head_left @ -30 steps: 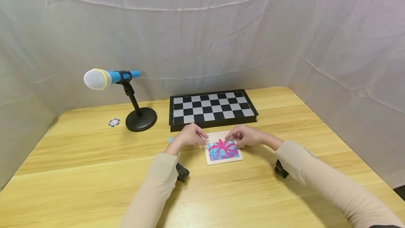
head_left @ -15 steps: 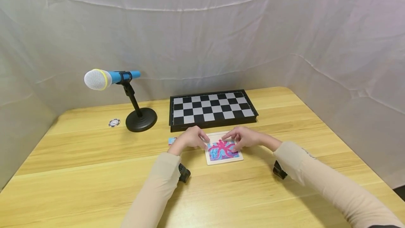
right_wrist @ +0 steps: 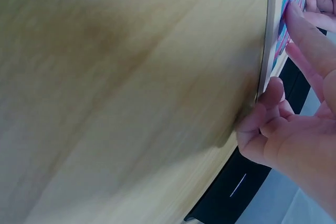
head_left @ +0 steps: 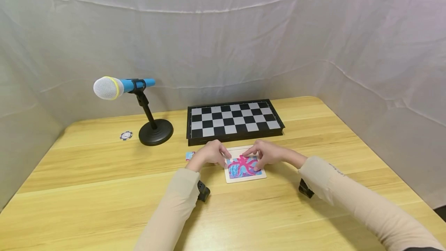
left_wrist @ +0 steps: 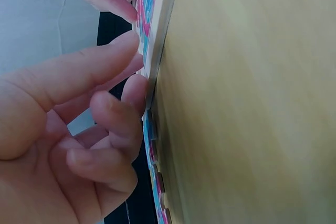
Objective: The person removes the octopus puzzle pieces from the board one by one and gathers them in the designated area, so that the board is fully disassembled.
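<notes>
Both hands, puzzle tray (head_left: 245,176) shifted nearer; left hand (head_left: 210,153), right hand (head_left: 265,153) fingers relaxed, touching 1 tray.

Table (head_left: 104,200) pale wood-grain, smooth, slight sheen; puzzle tray (head_left: 244,176) matt board; backdrop (head_left: 223,30) creased cloth.

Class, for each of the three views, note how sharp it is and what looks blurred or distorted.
Head view: evenly lit and sharp, edges bowed by the wide lens; soft shadows under the puzzle board. Left wrist view: the left hand looms large and soft, table smeared. Right wrist view: the table is blurred, the right hand clearer.
</notes>
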`<state>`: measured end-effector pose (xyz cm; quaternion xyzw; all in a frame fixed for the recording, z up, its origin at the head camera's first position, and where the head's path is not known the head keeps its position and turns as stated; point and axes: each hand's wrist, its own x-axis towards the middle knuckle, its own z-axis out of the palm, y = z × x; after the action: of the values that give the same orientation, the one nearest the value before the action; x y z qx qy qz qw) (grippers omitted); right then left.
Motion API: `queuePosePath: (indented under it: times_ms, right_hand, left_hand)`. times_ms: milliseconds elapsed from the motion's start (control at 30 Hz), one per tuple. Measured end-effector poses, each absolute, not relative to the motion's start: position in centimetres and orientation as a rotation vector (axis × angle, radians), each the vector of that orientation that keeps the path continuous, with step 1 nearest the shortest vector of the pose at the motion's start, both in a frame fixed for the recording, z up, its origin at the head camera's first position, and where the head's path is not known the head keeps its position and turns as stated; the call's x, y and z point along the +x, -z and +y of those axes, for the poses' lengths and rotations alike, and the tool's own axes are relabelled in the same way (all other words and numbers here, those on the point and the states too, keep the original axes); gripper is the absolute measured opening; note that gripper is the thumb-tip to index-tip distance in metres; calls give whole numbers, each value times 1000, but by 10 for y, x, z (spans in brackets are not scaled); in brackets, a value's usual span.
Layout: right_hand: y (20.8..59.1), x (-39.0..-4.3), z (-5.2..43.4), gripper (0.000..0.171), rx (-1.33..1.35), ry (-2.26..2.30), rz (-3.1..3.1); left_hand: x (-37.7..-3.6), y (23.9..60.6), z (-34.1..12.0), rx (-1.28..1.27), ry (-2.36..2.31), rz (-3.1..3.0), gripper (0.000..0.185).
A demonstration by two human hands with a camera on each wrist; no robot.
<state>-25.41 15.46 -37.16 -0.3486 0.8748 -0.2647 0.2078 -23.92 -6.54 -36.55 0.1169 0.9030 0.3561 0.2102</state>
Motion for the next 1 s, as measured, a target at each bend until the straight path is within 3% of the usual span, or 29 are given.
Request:
queuePosePath:
  times_ms: [1000]
  right_hand:
    - [375,-252,144,53,-954,698,2471]
  left_hand:
    - [-238,366,-66,311,-1067,2447,18]
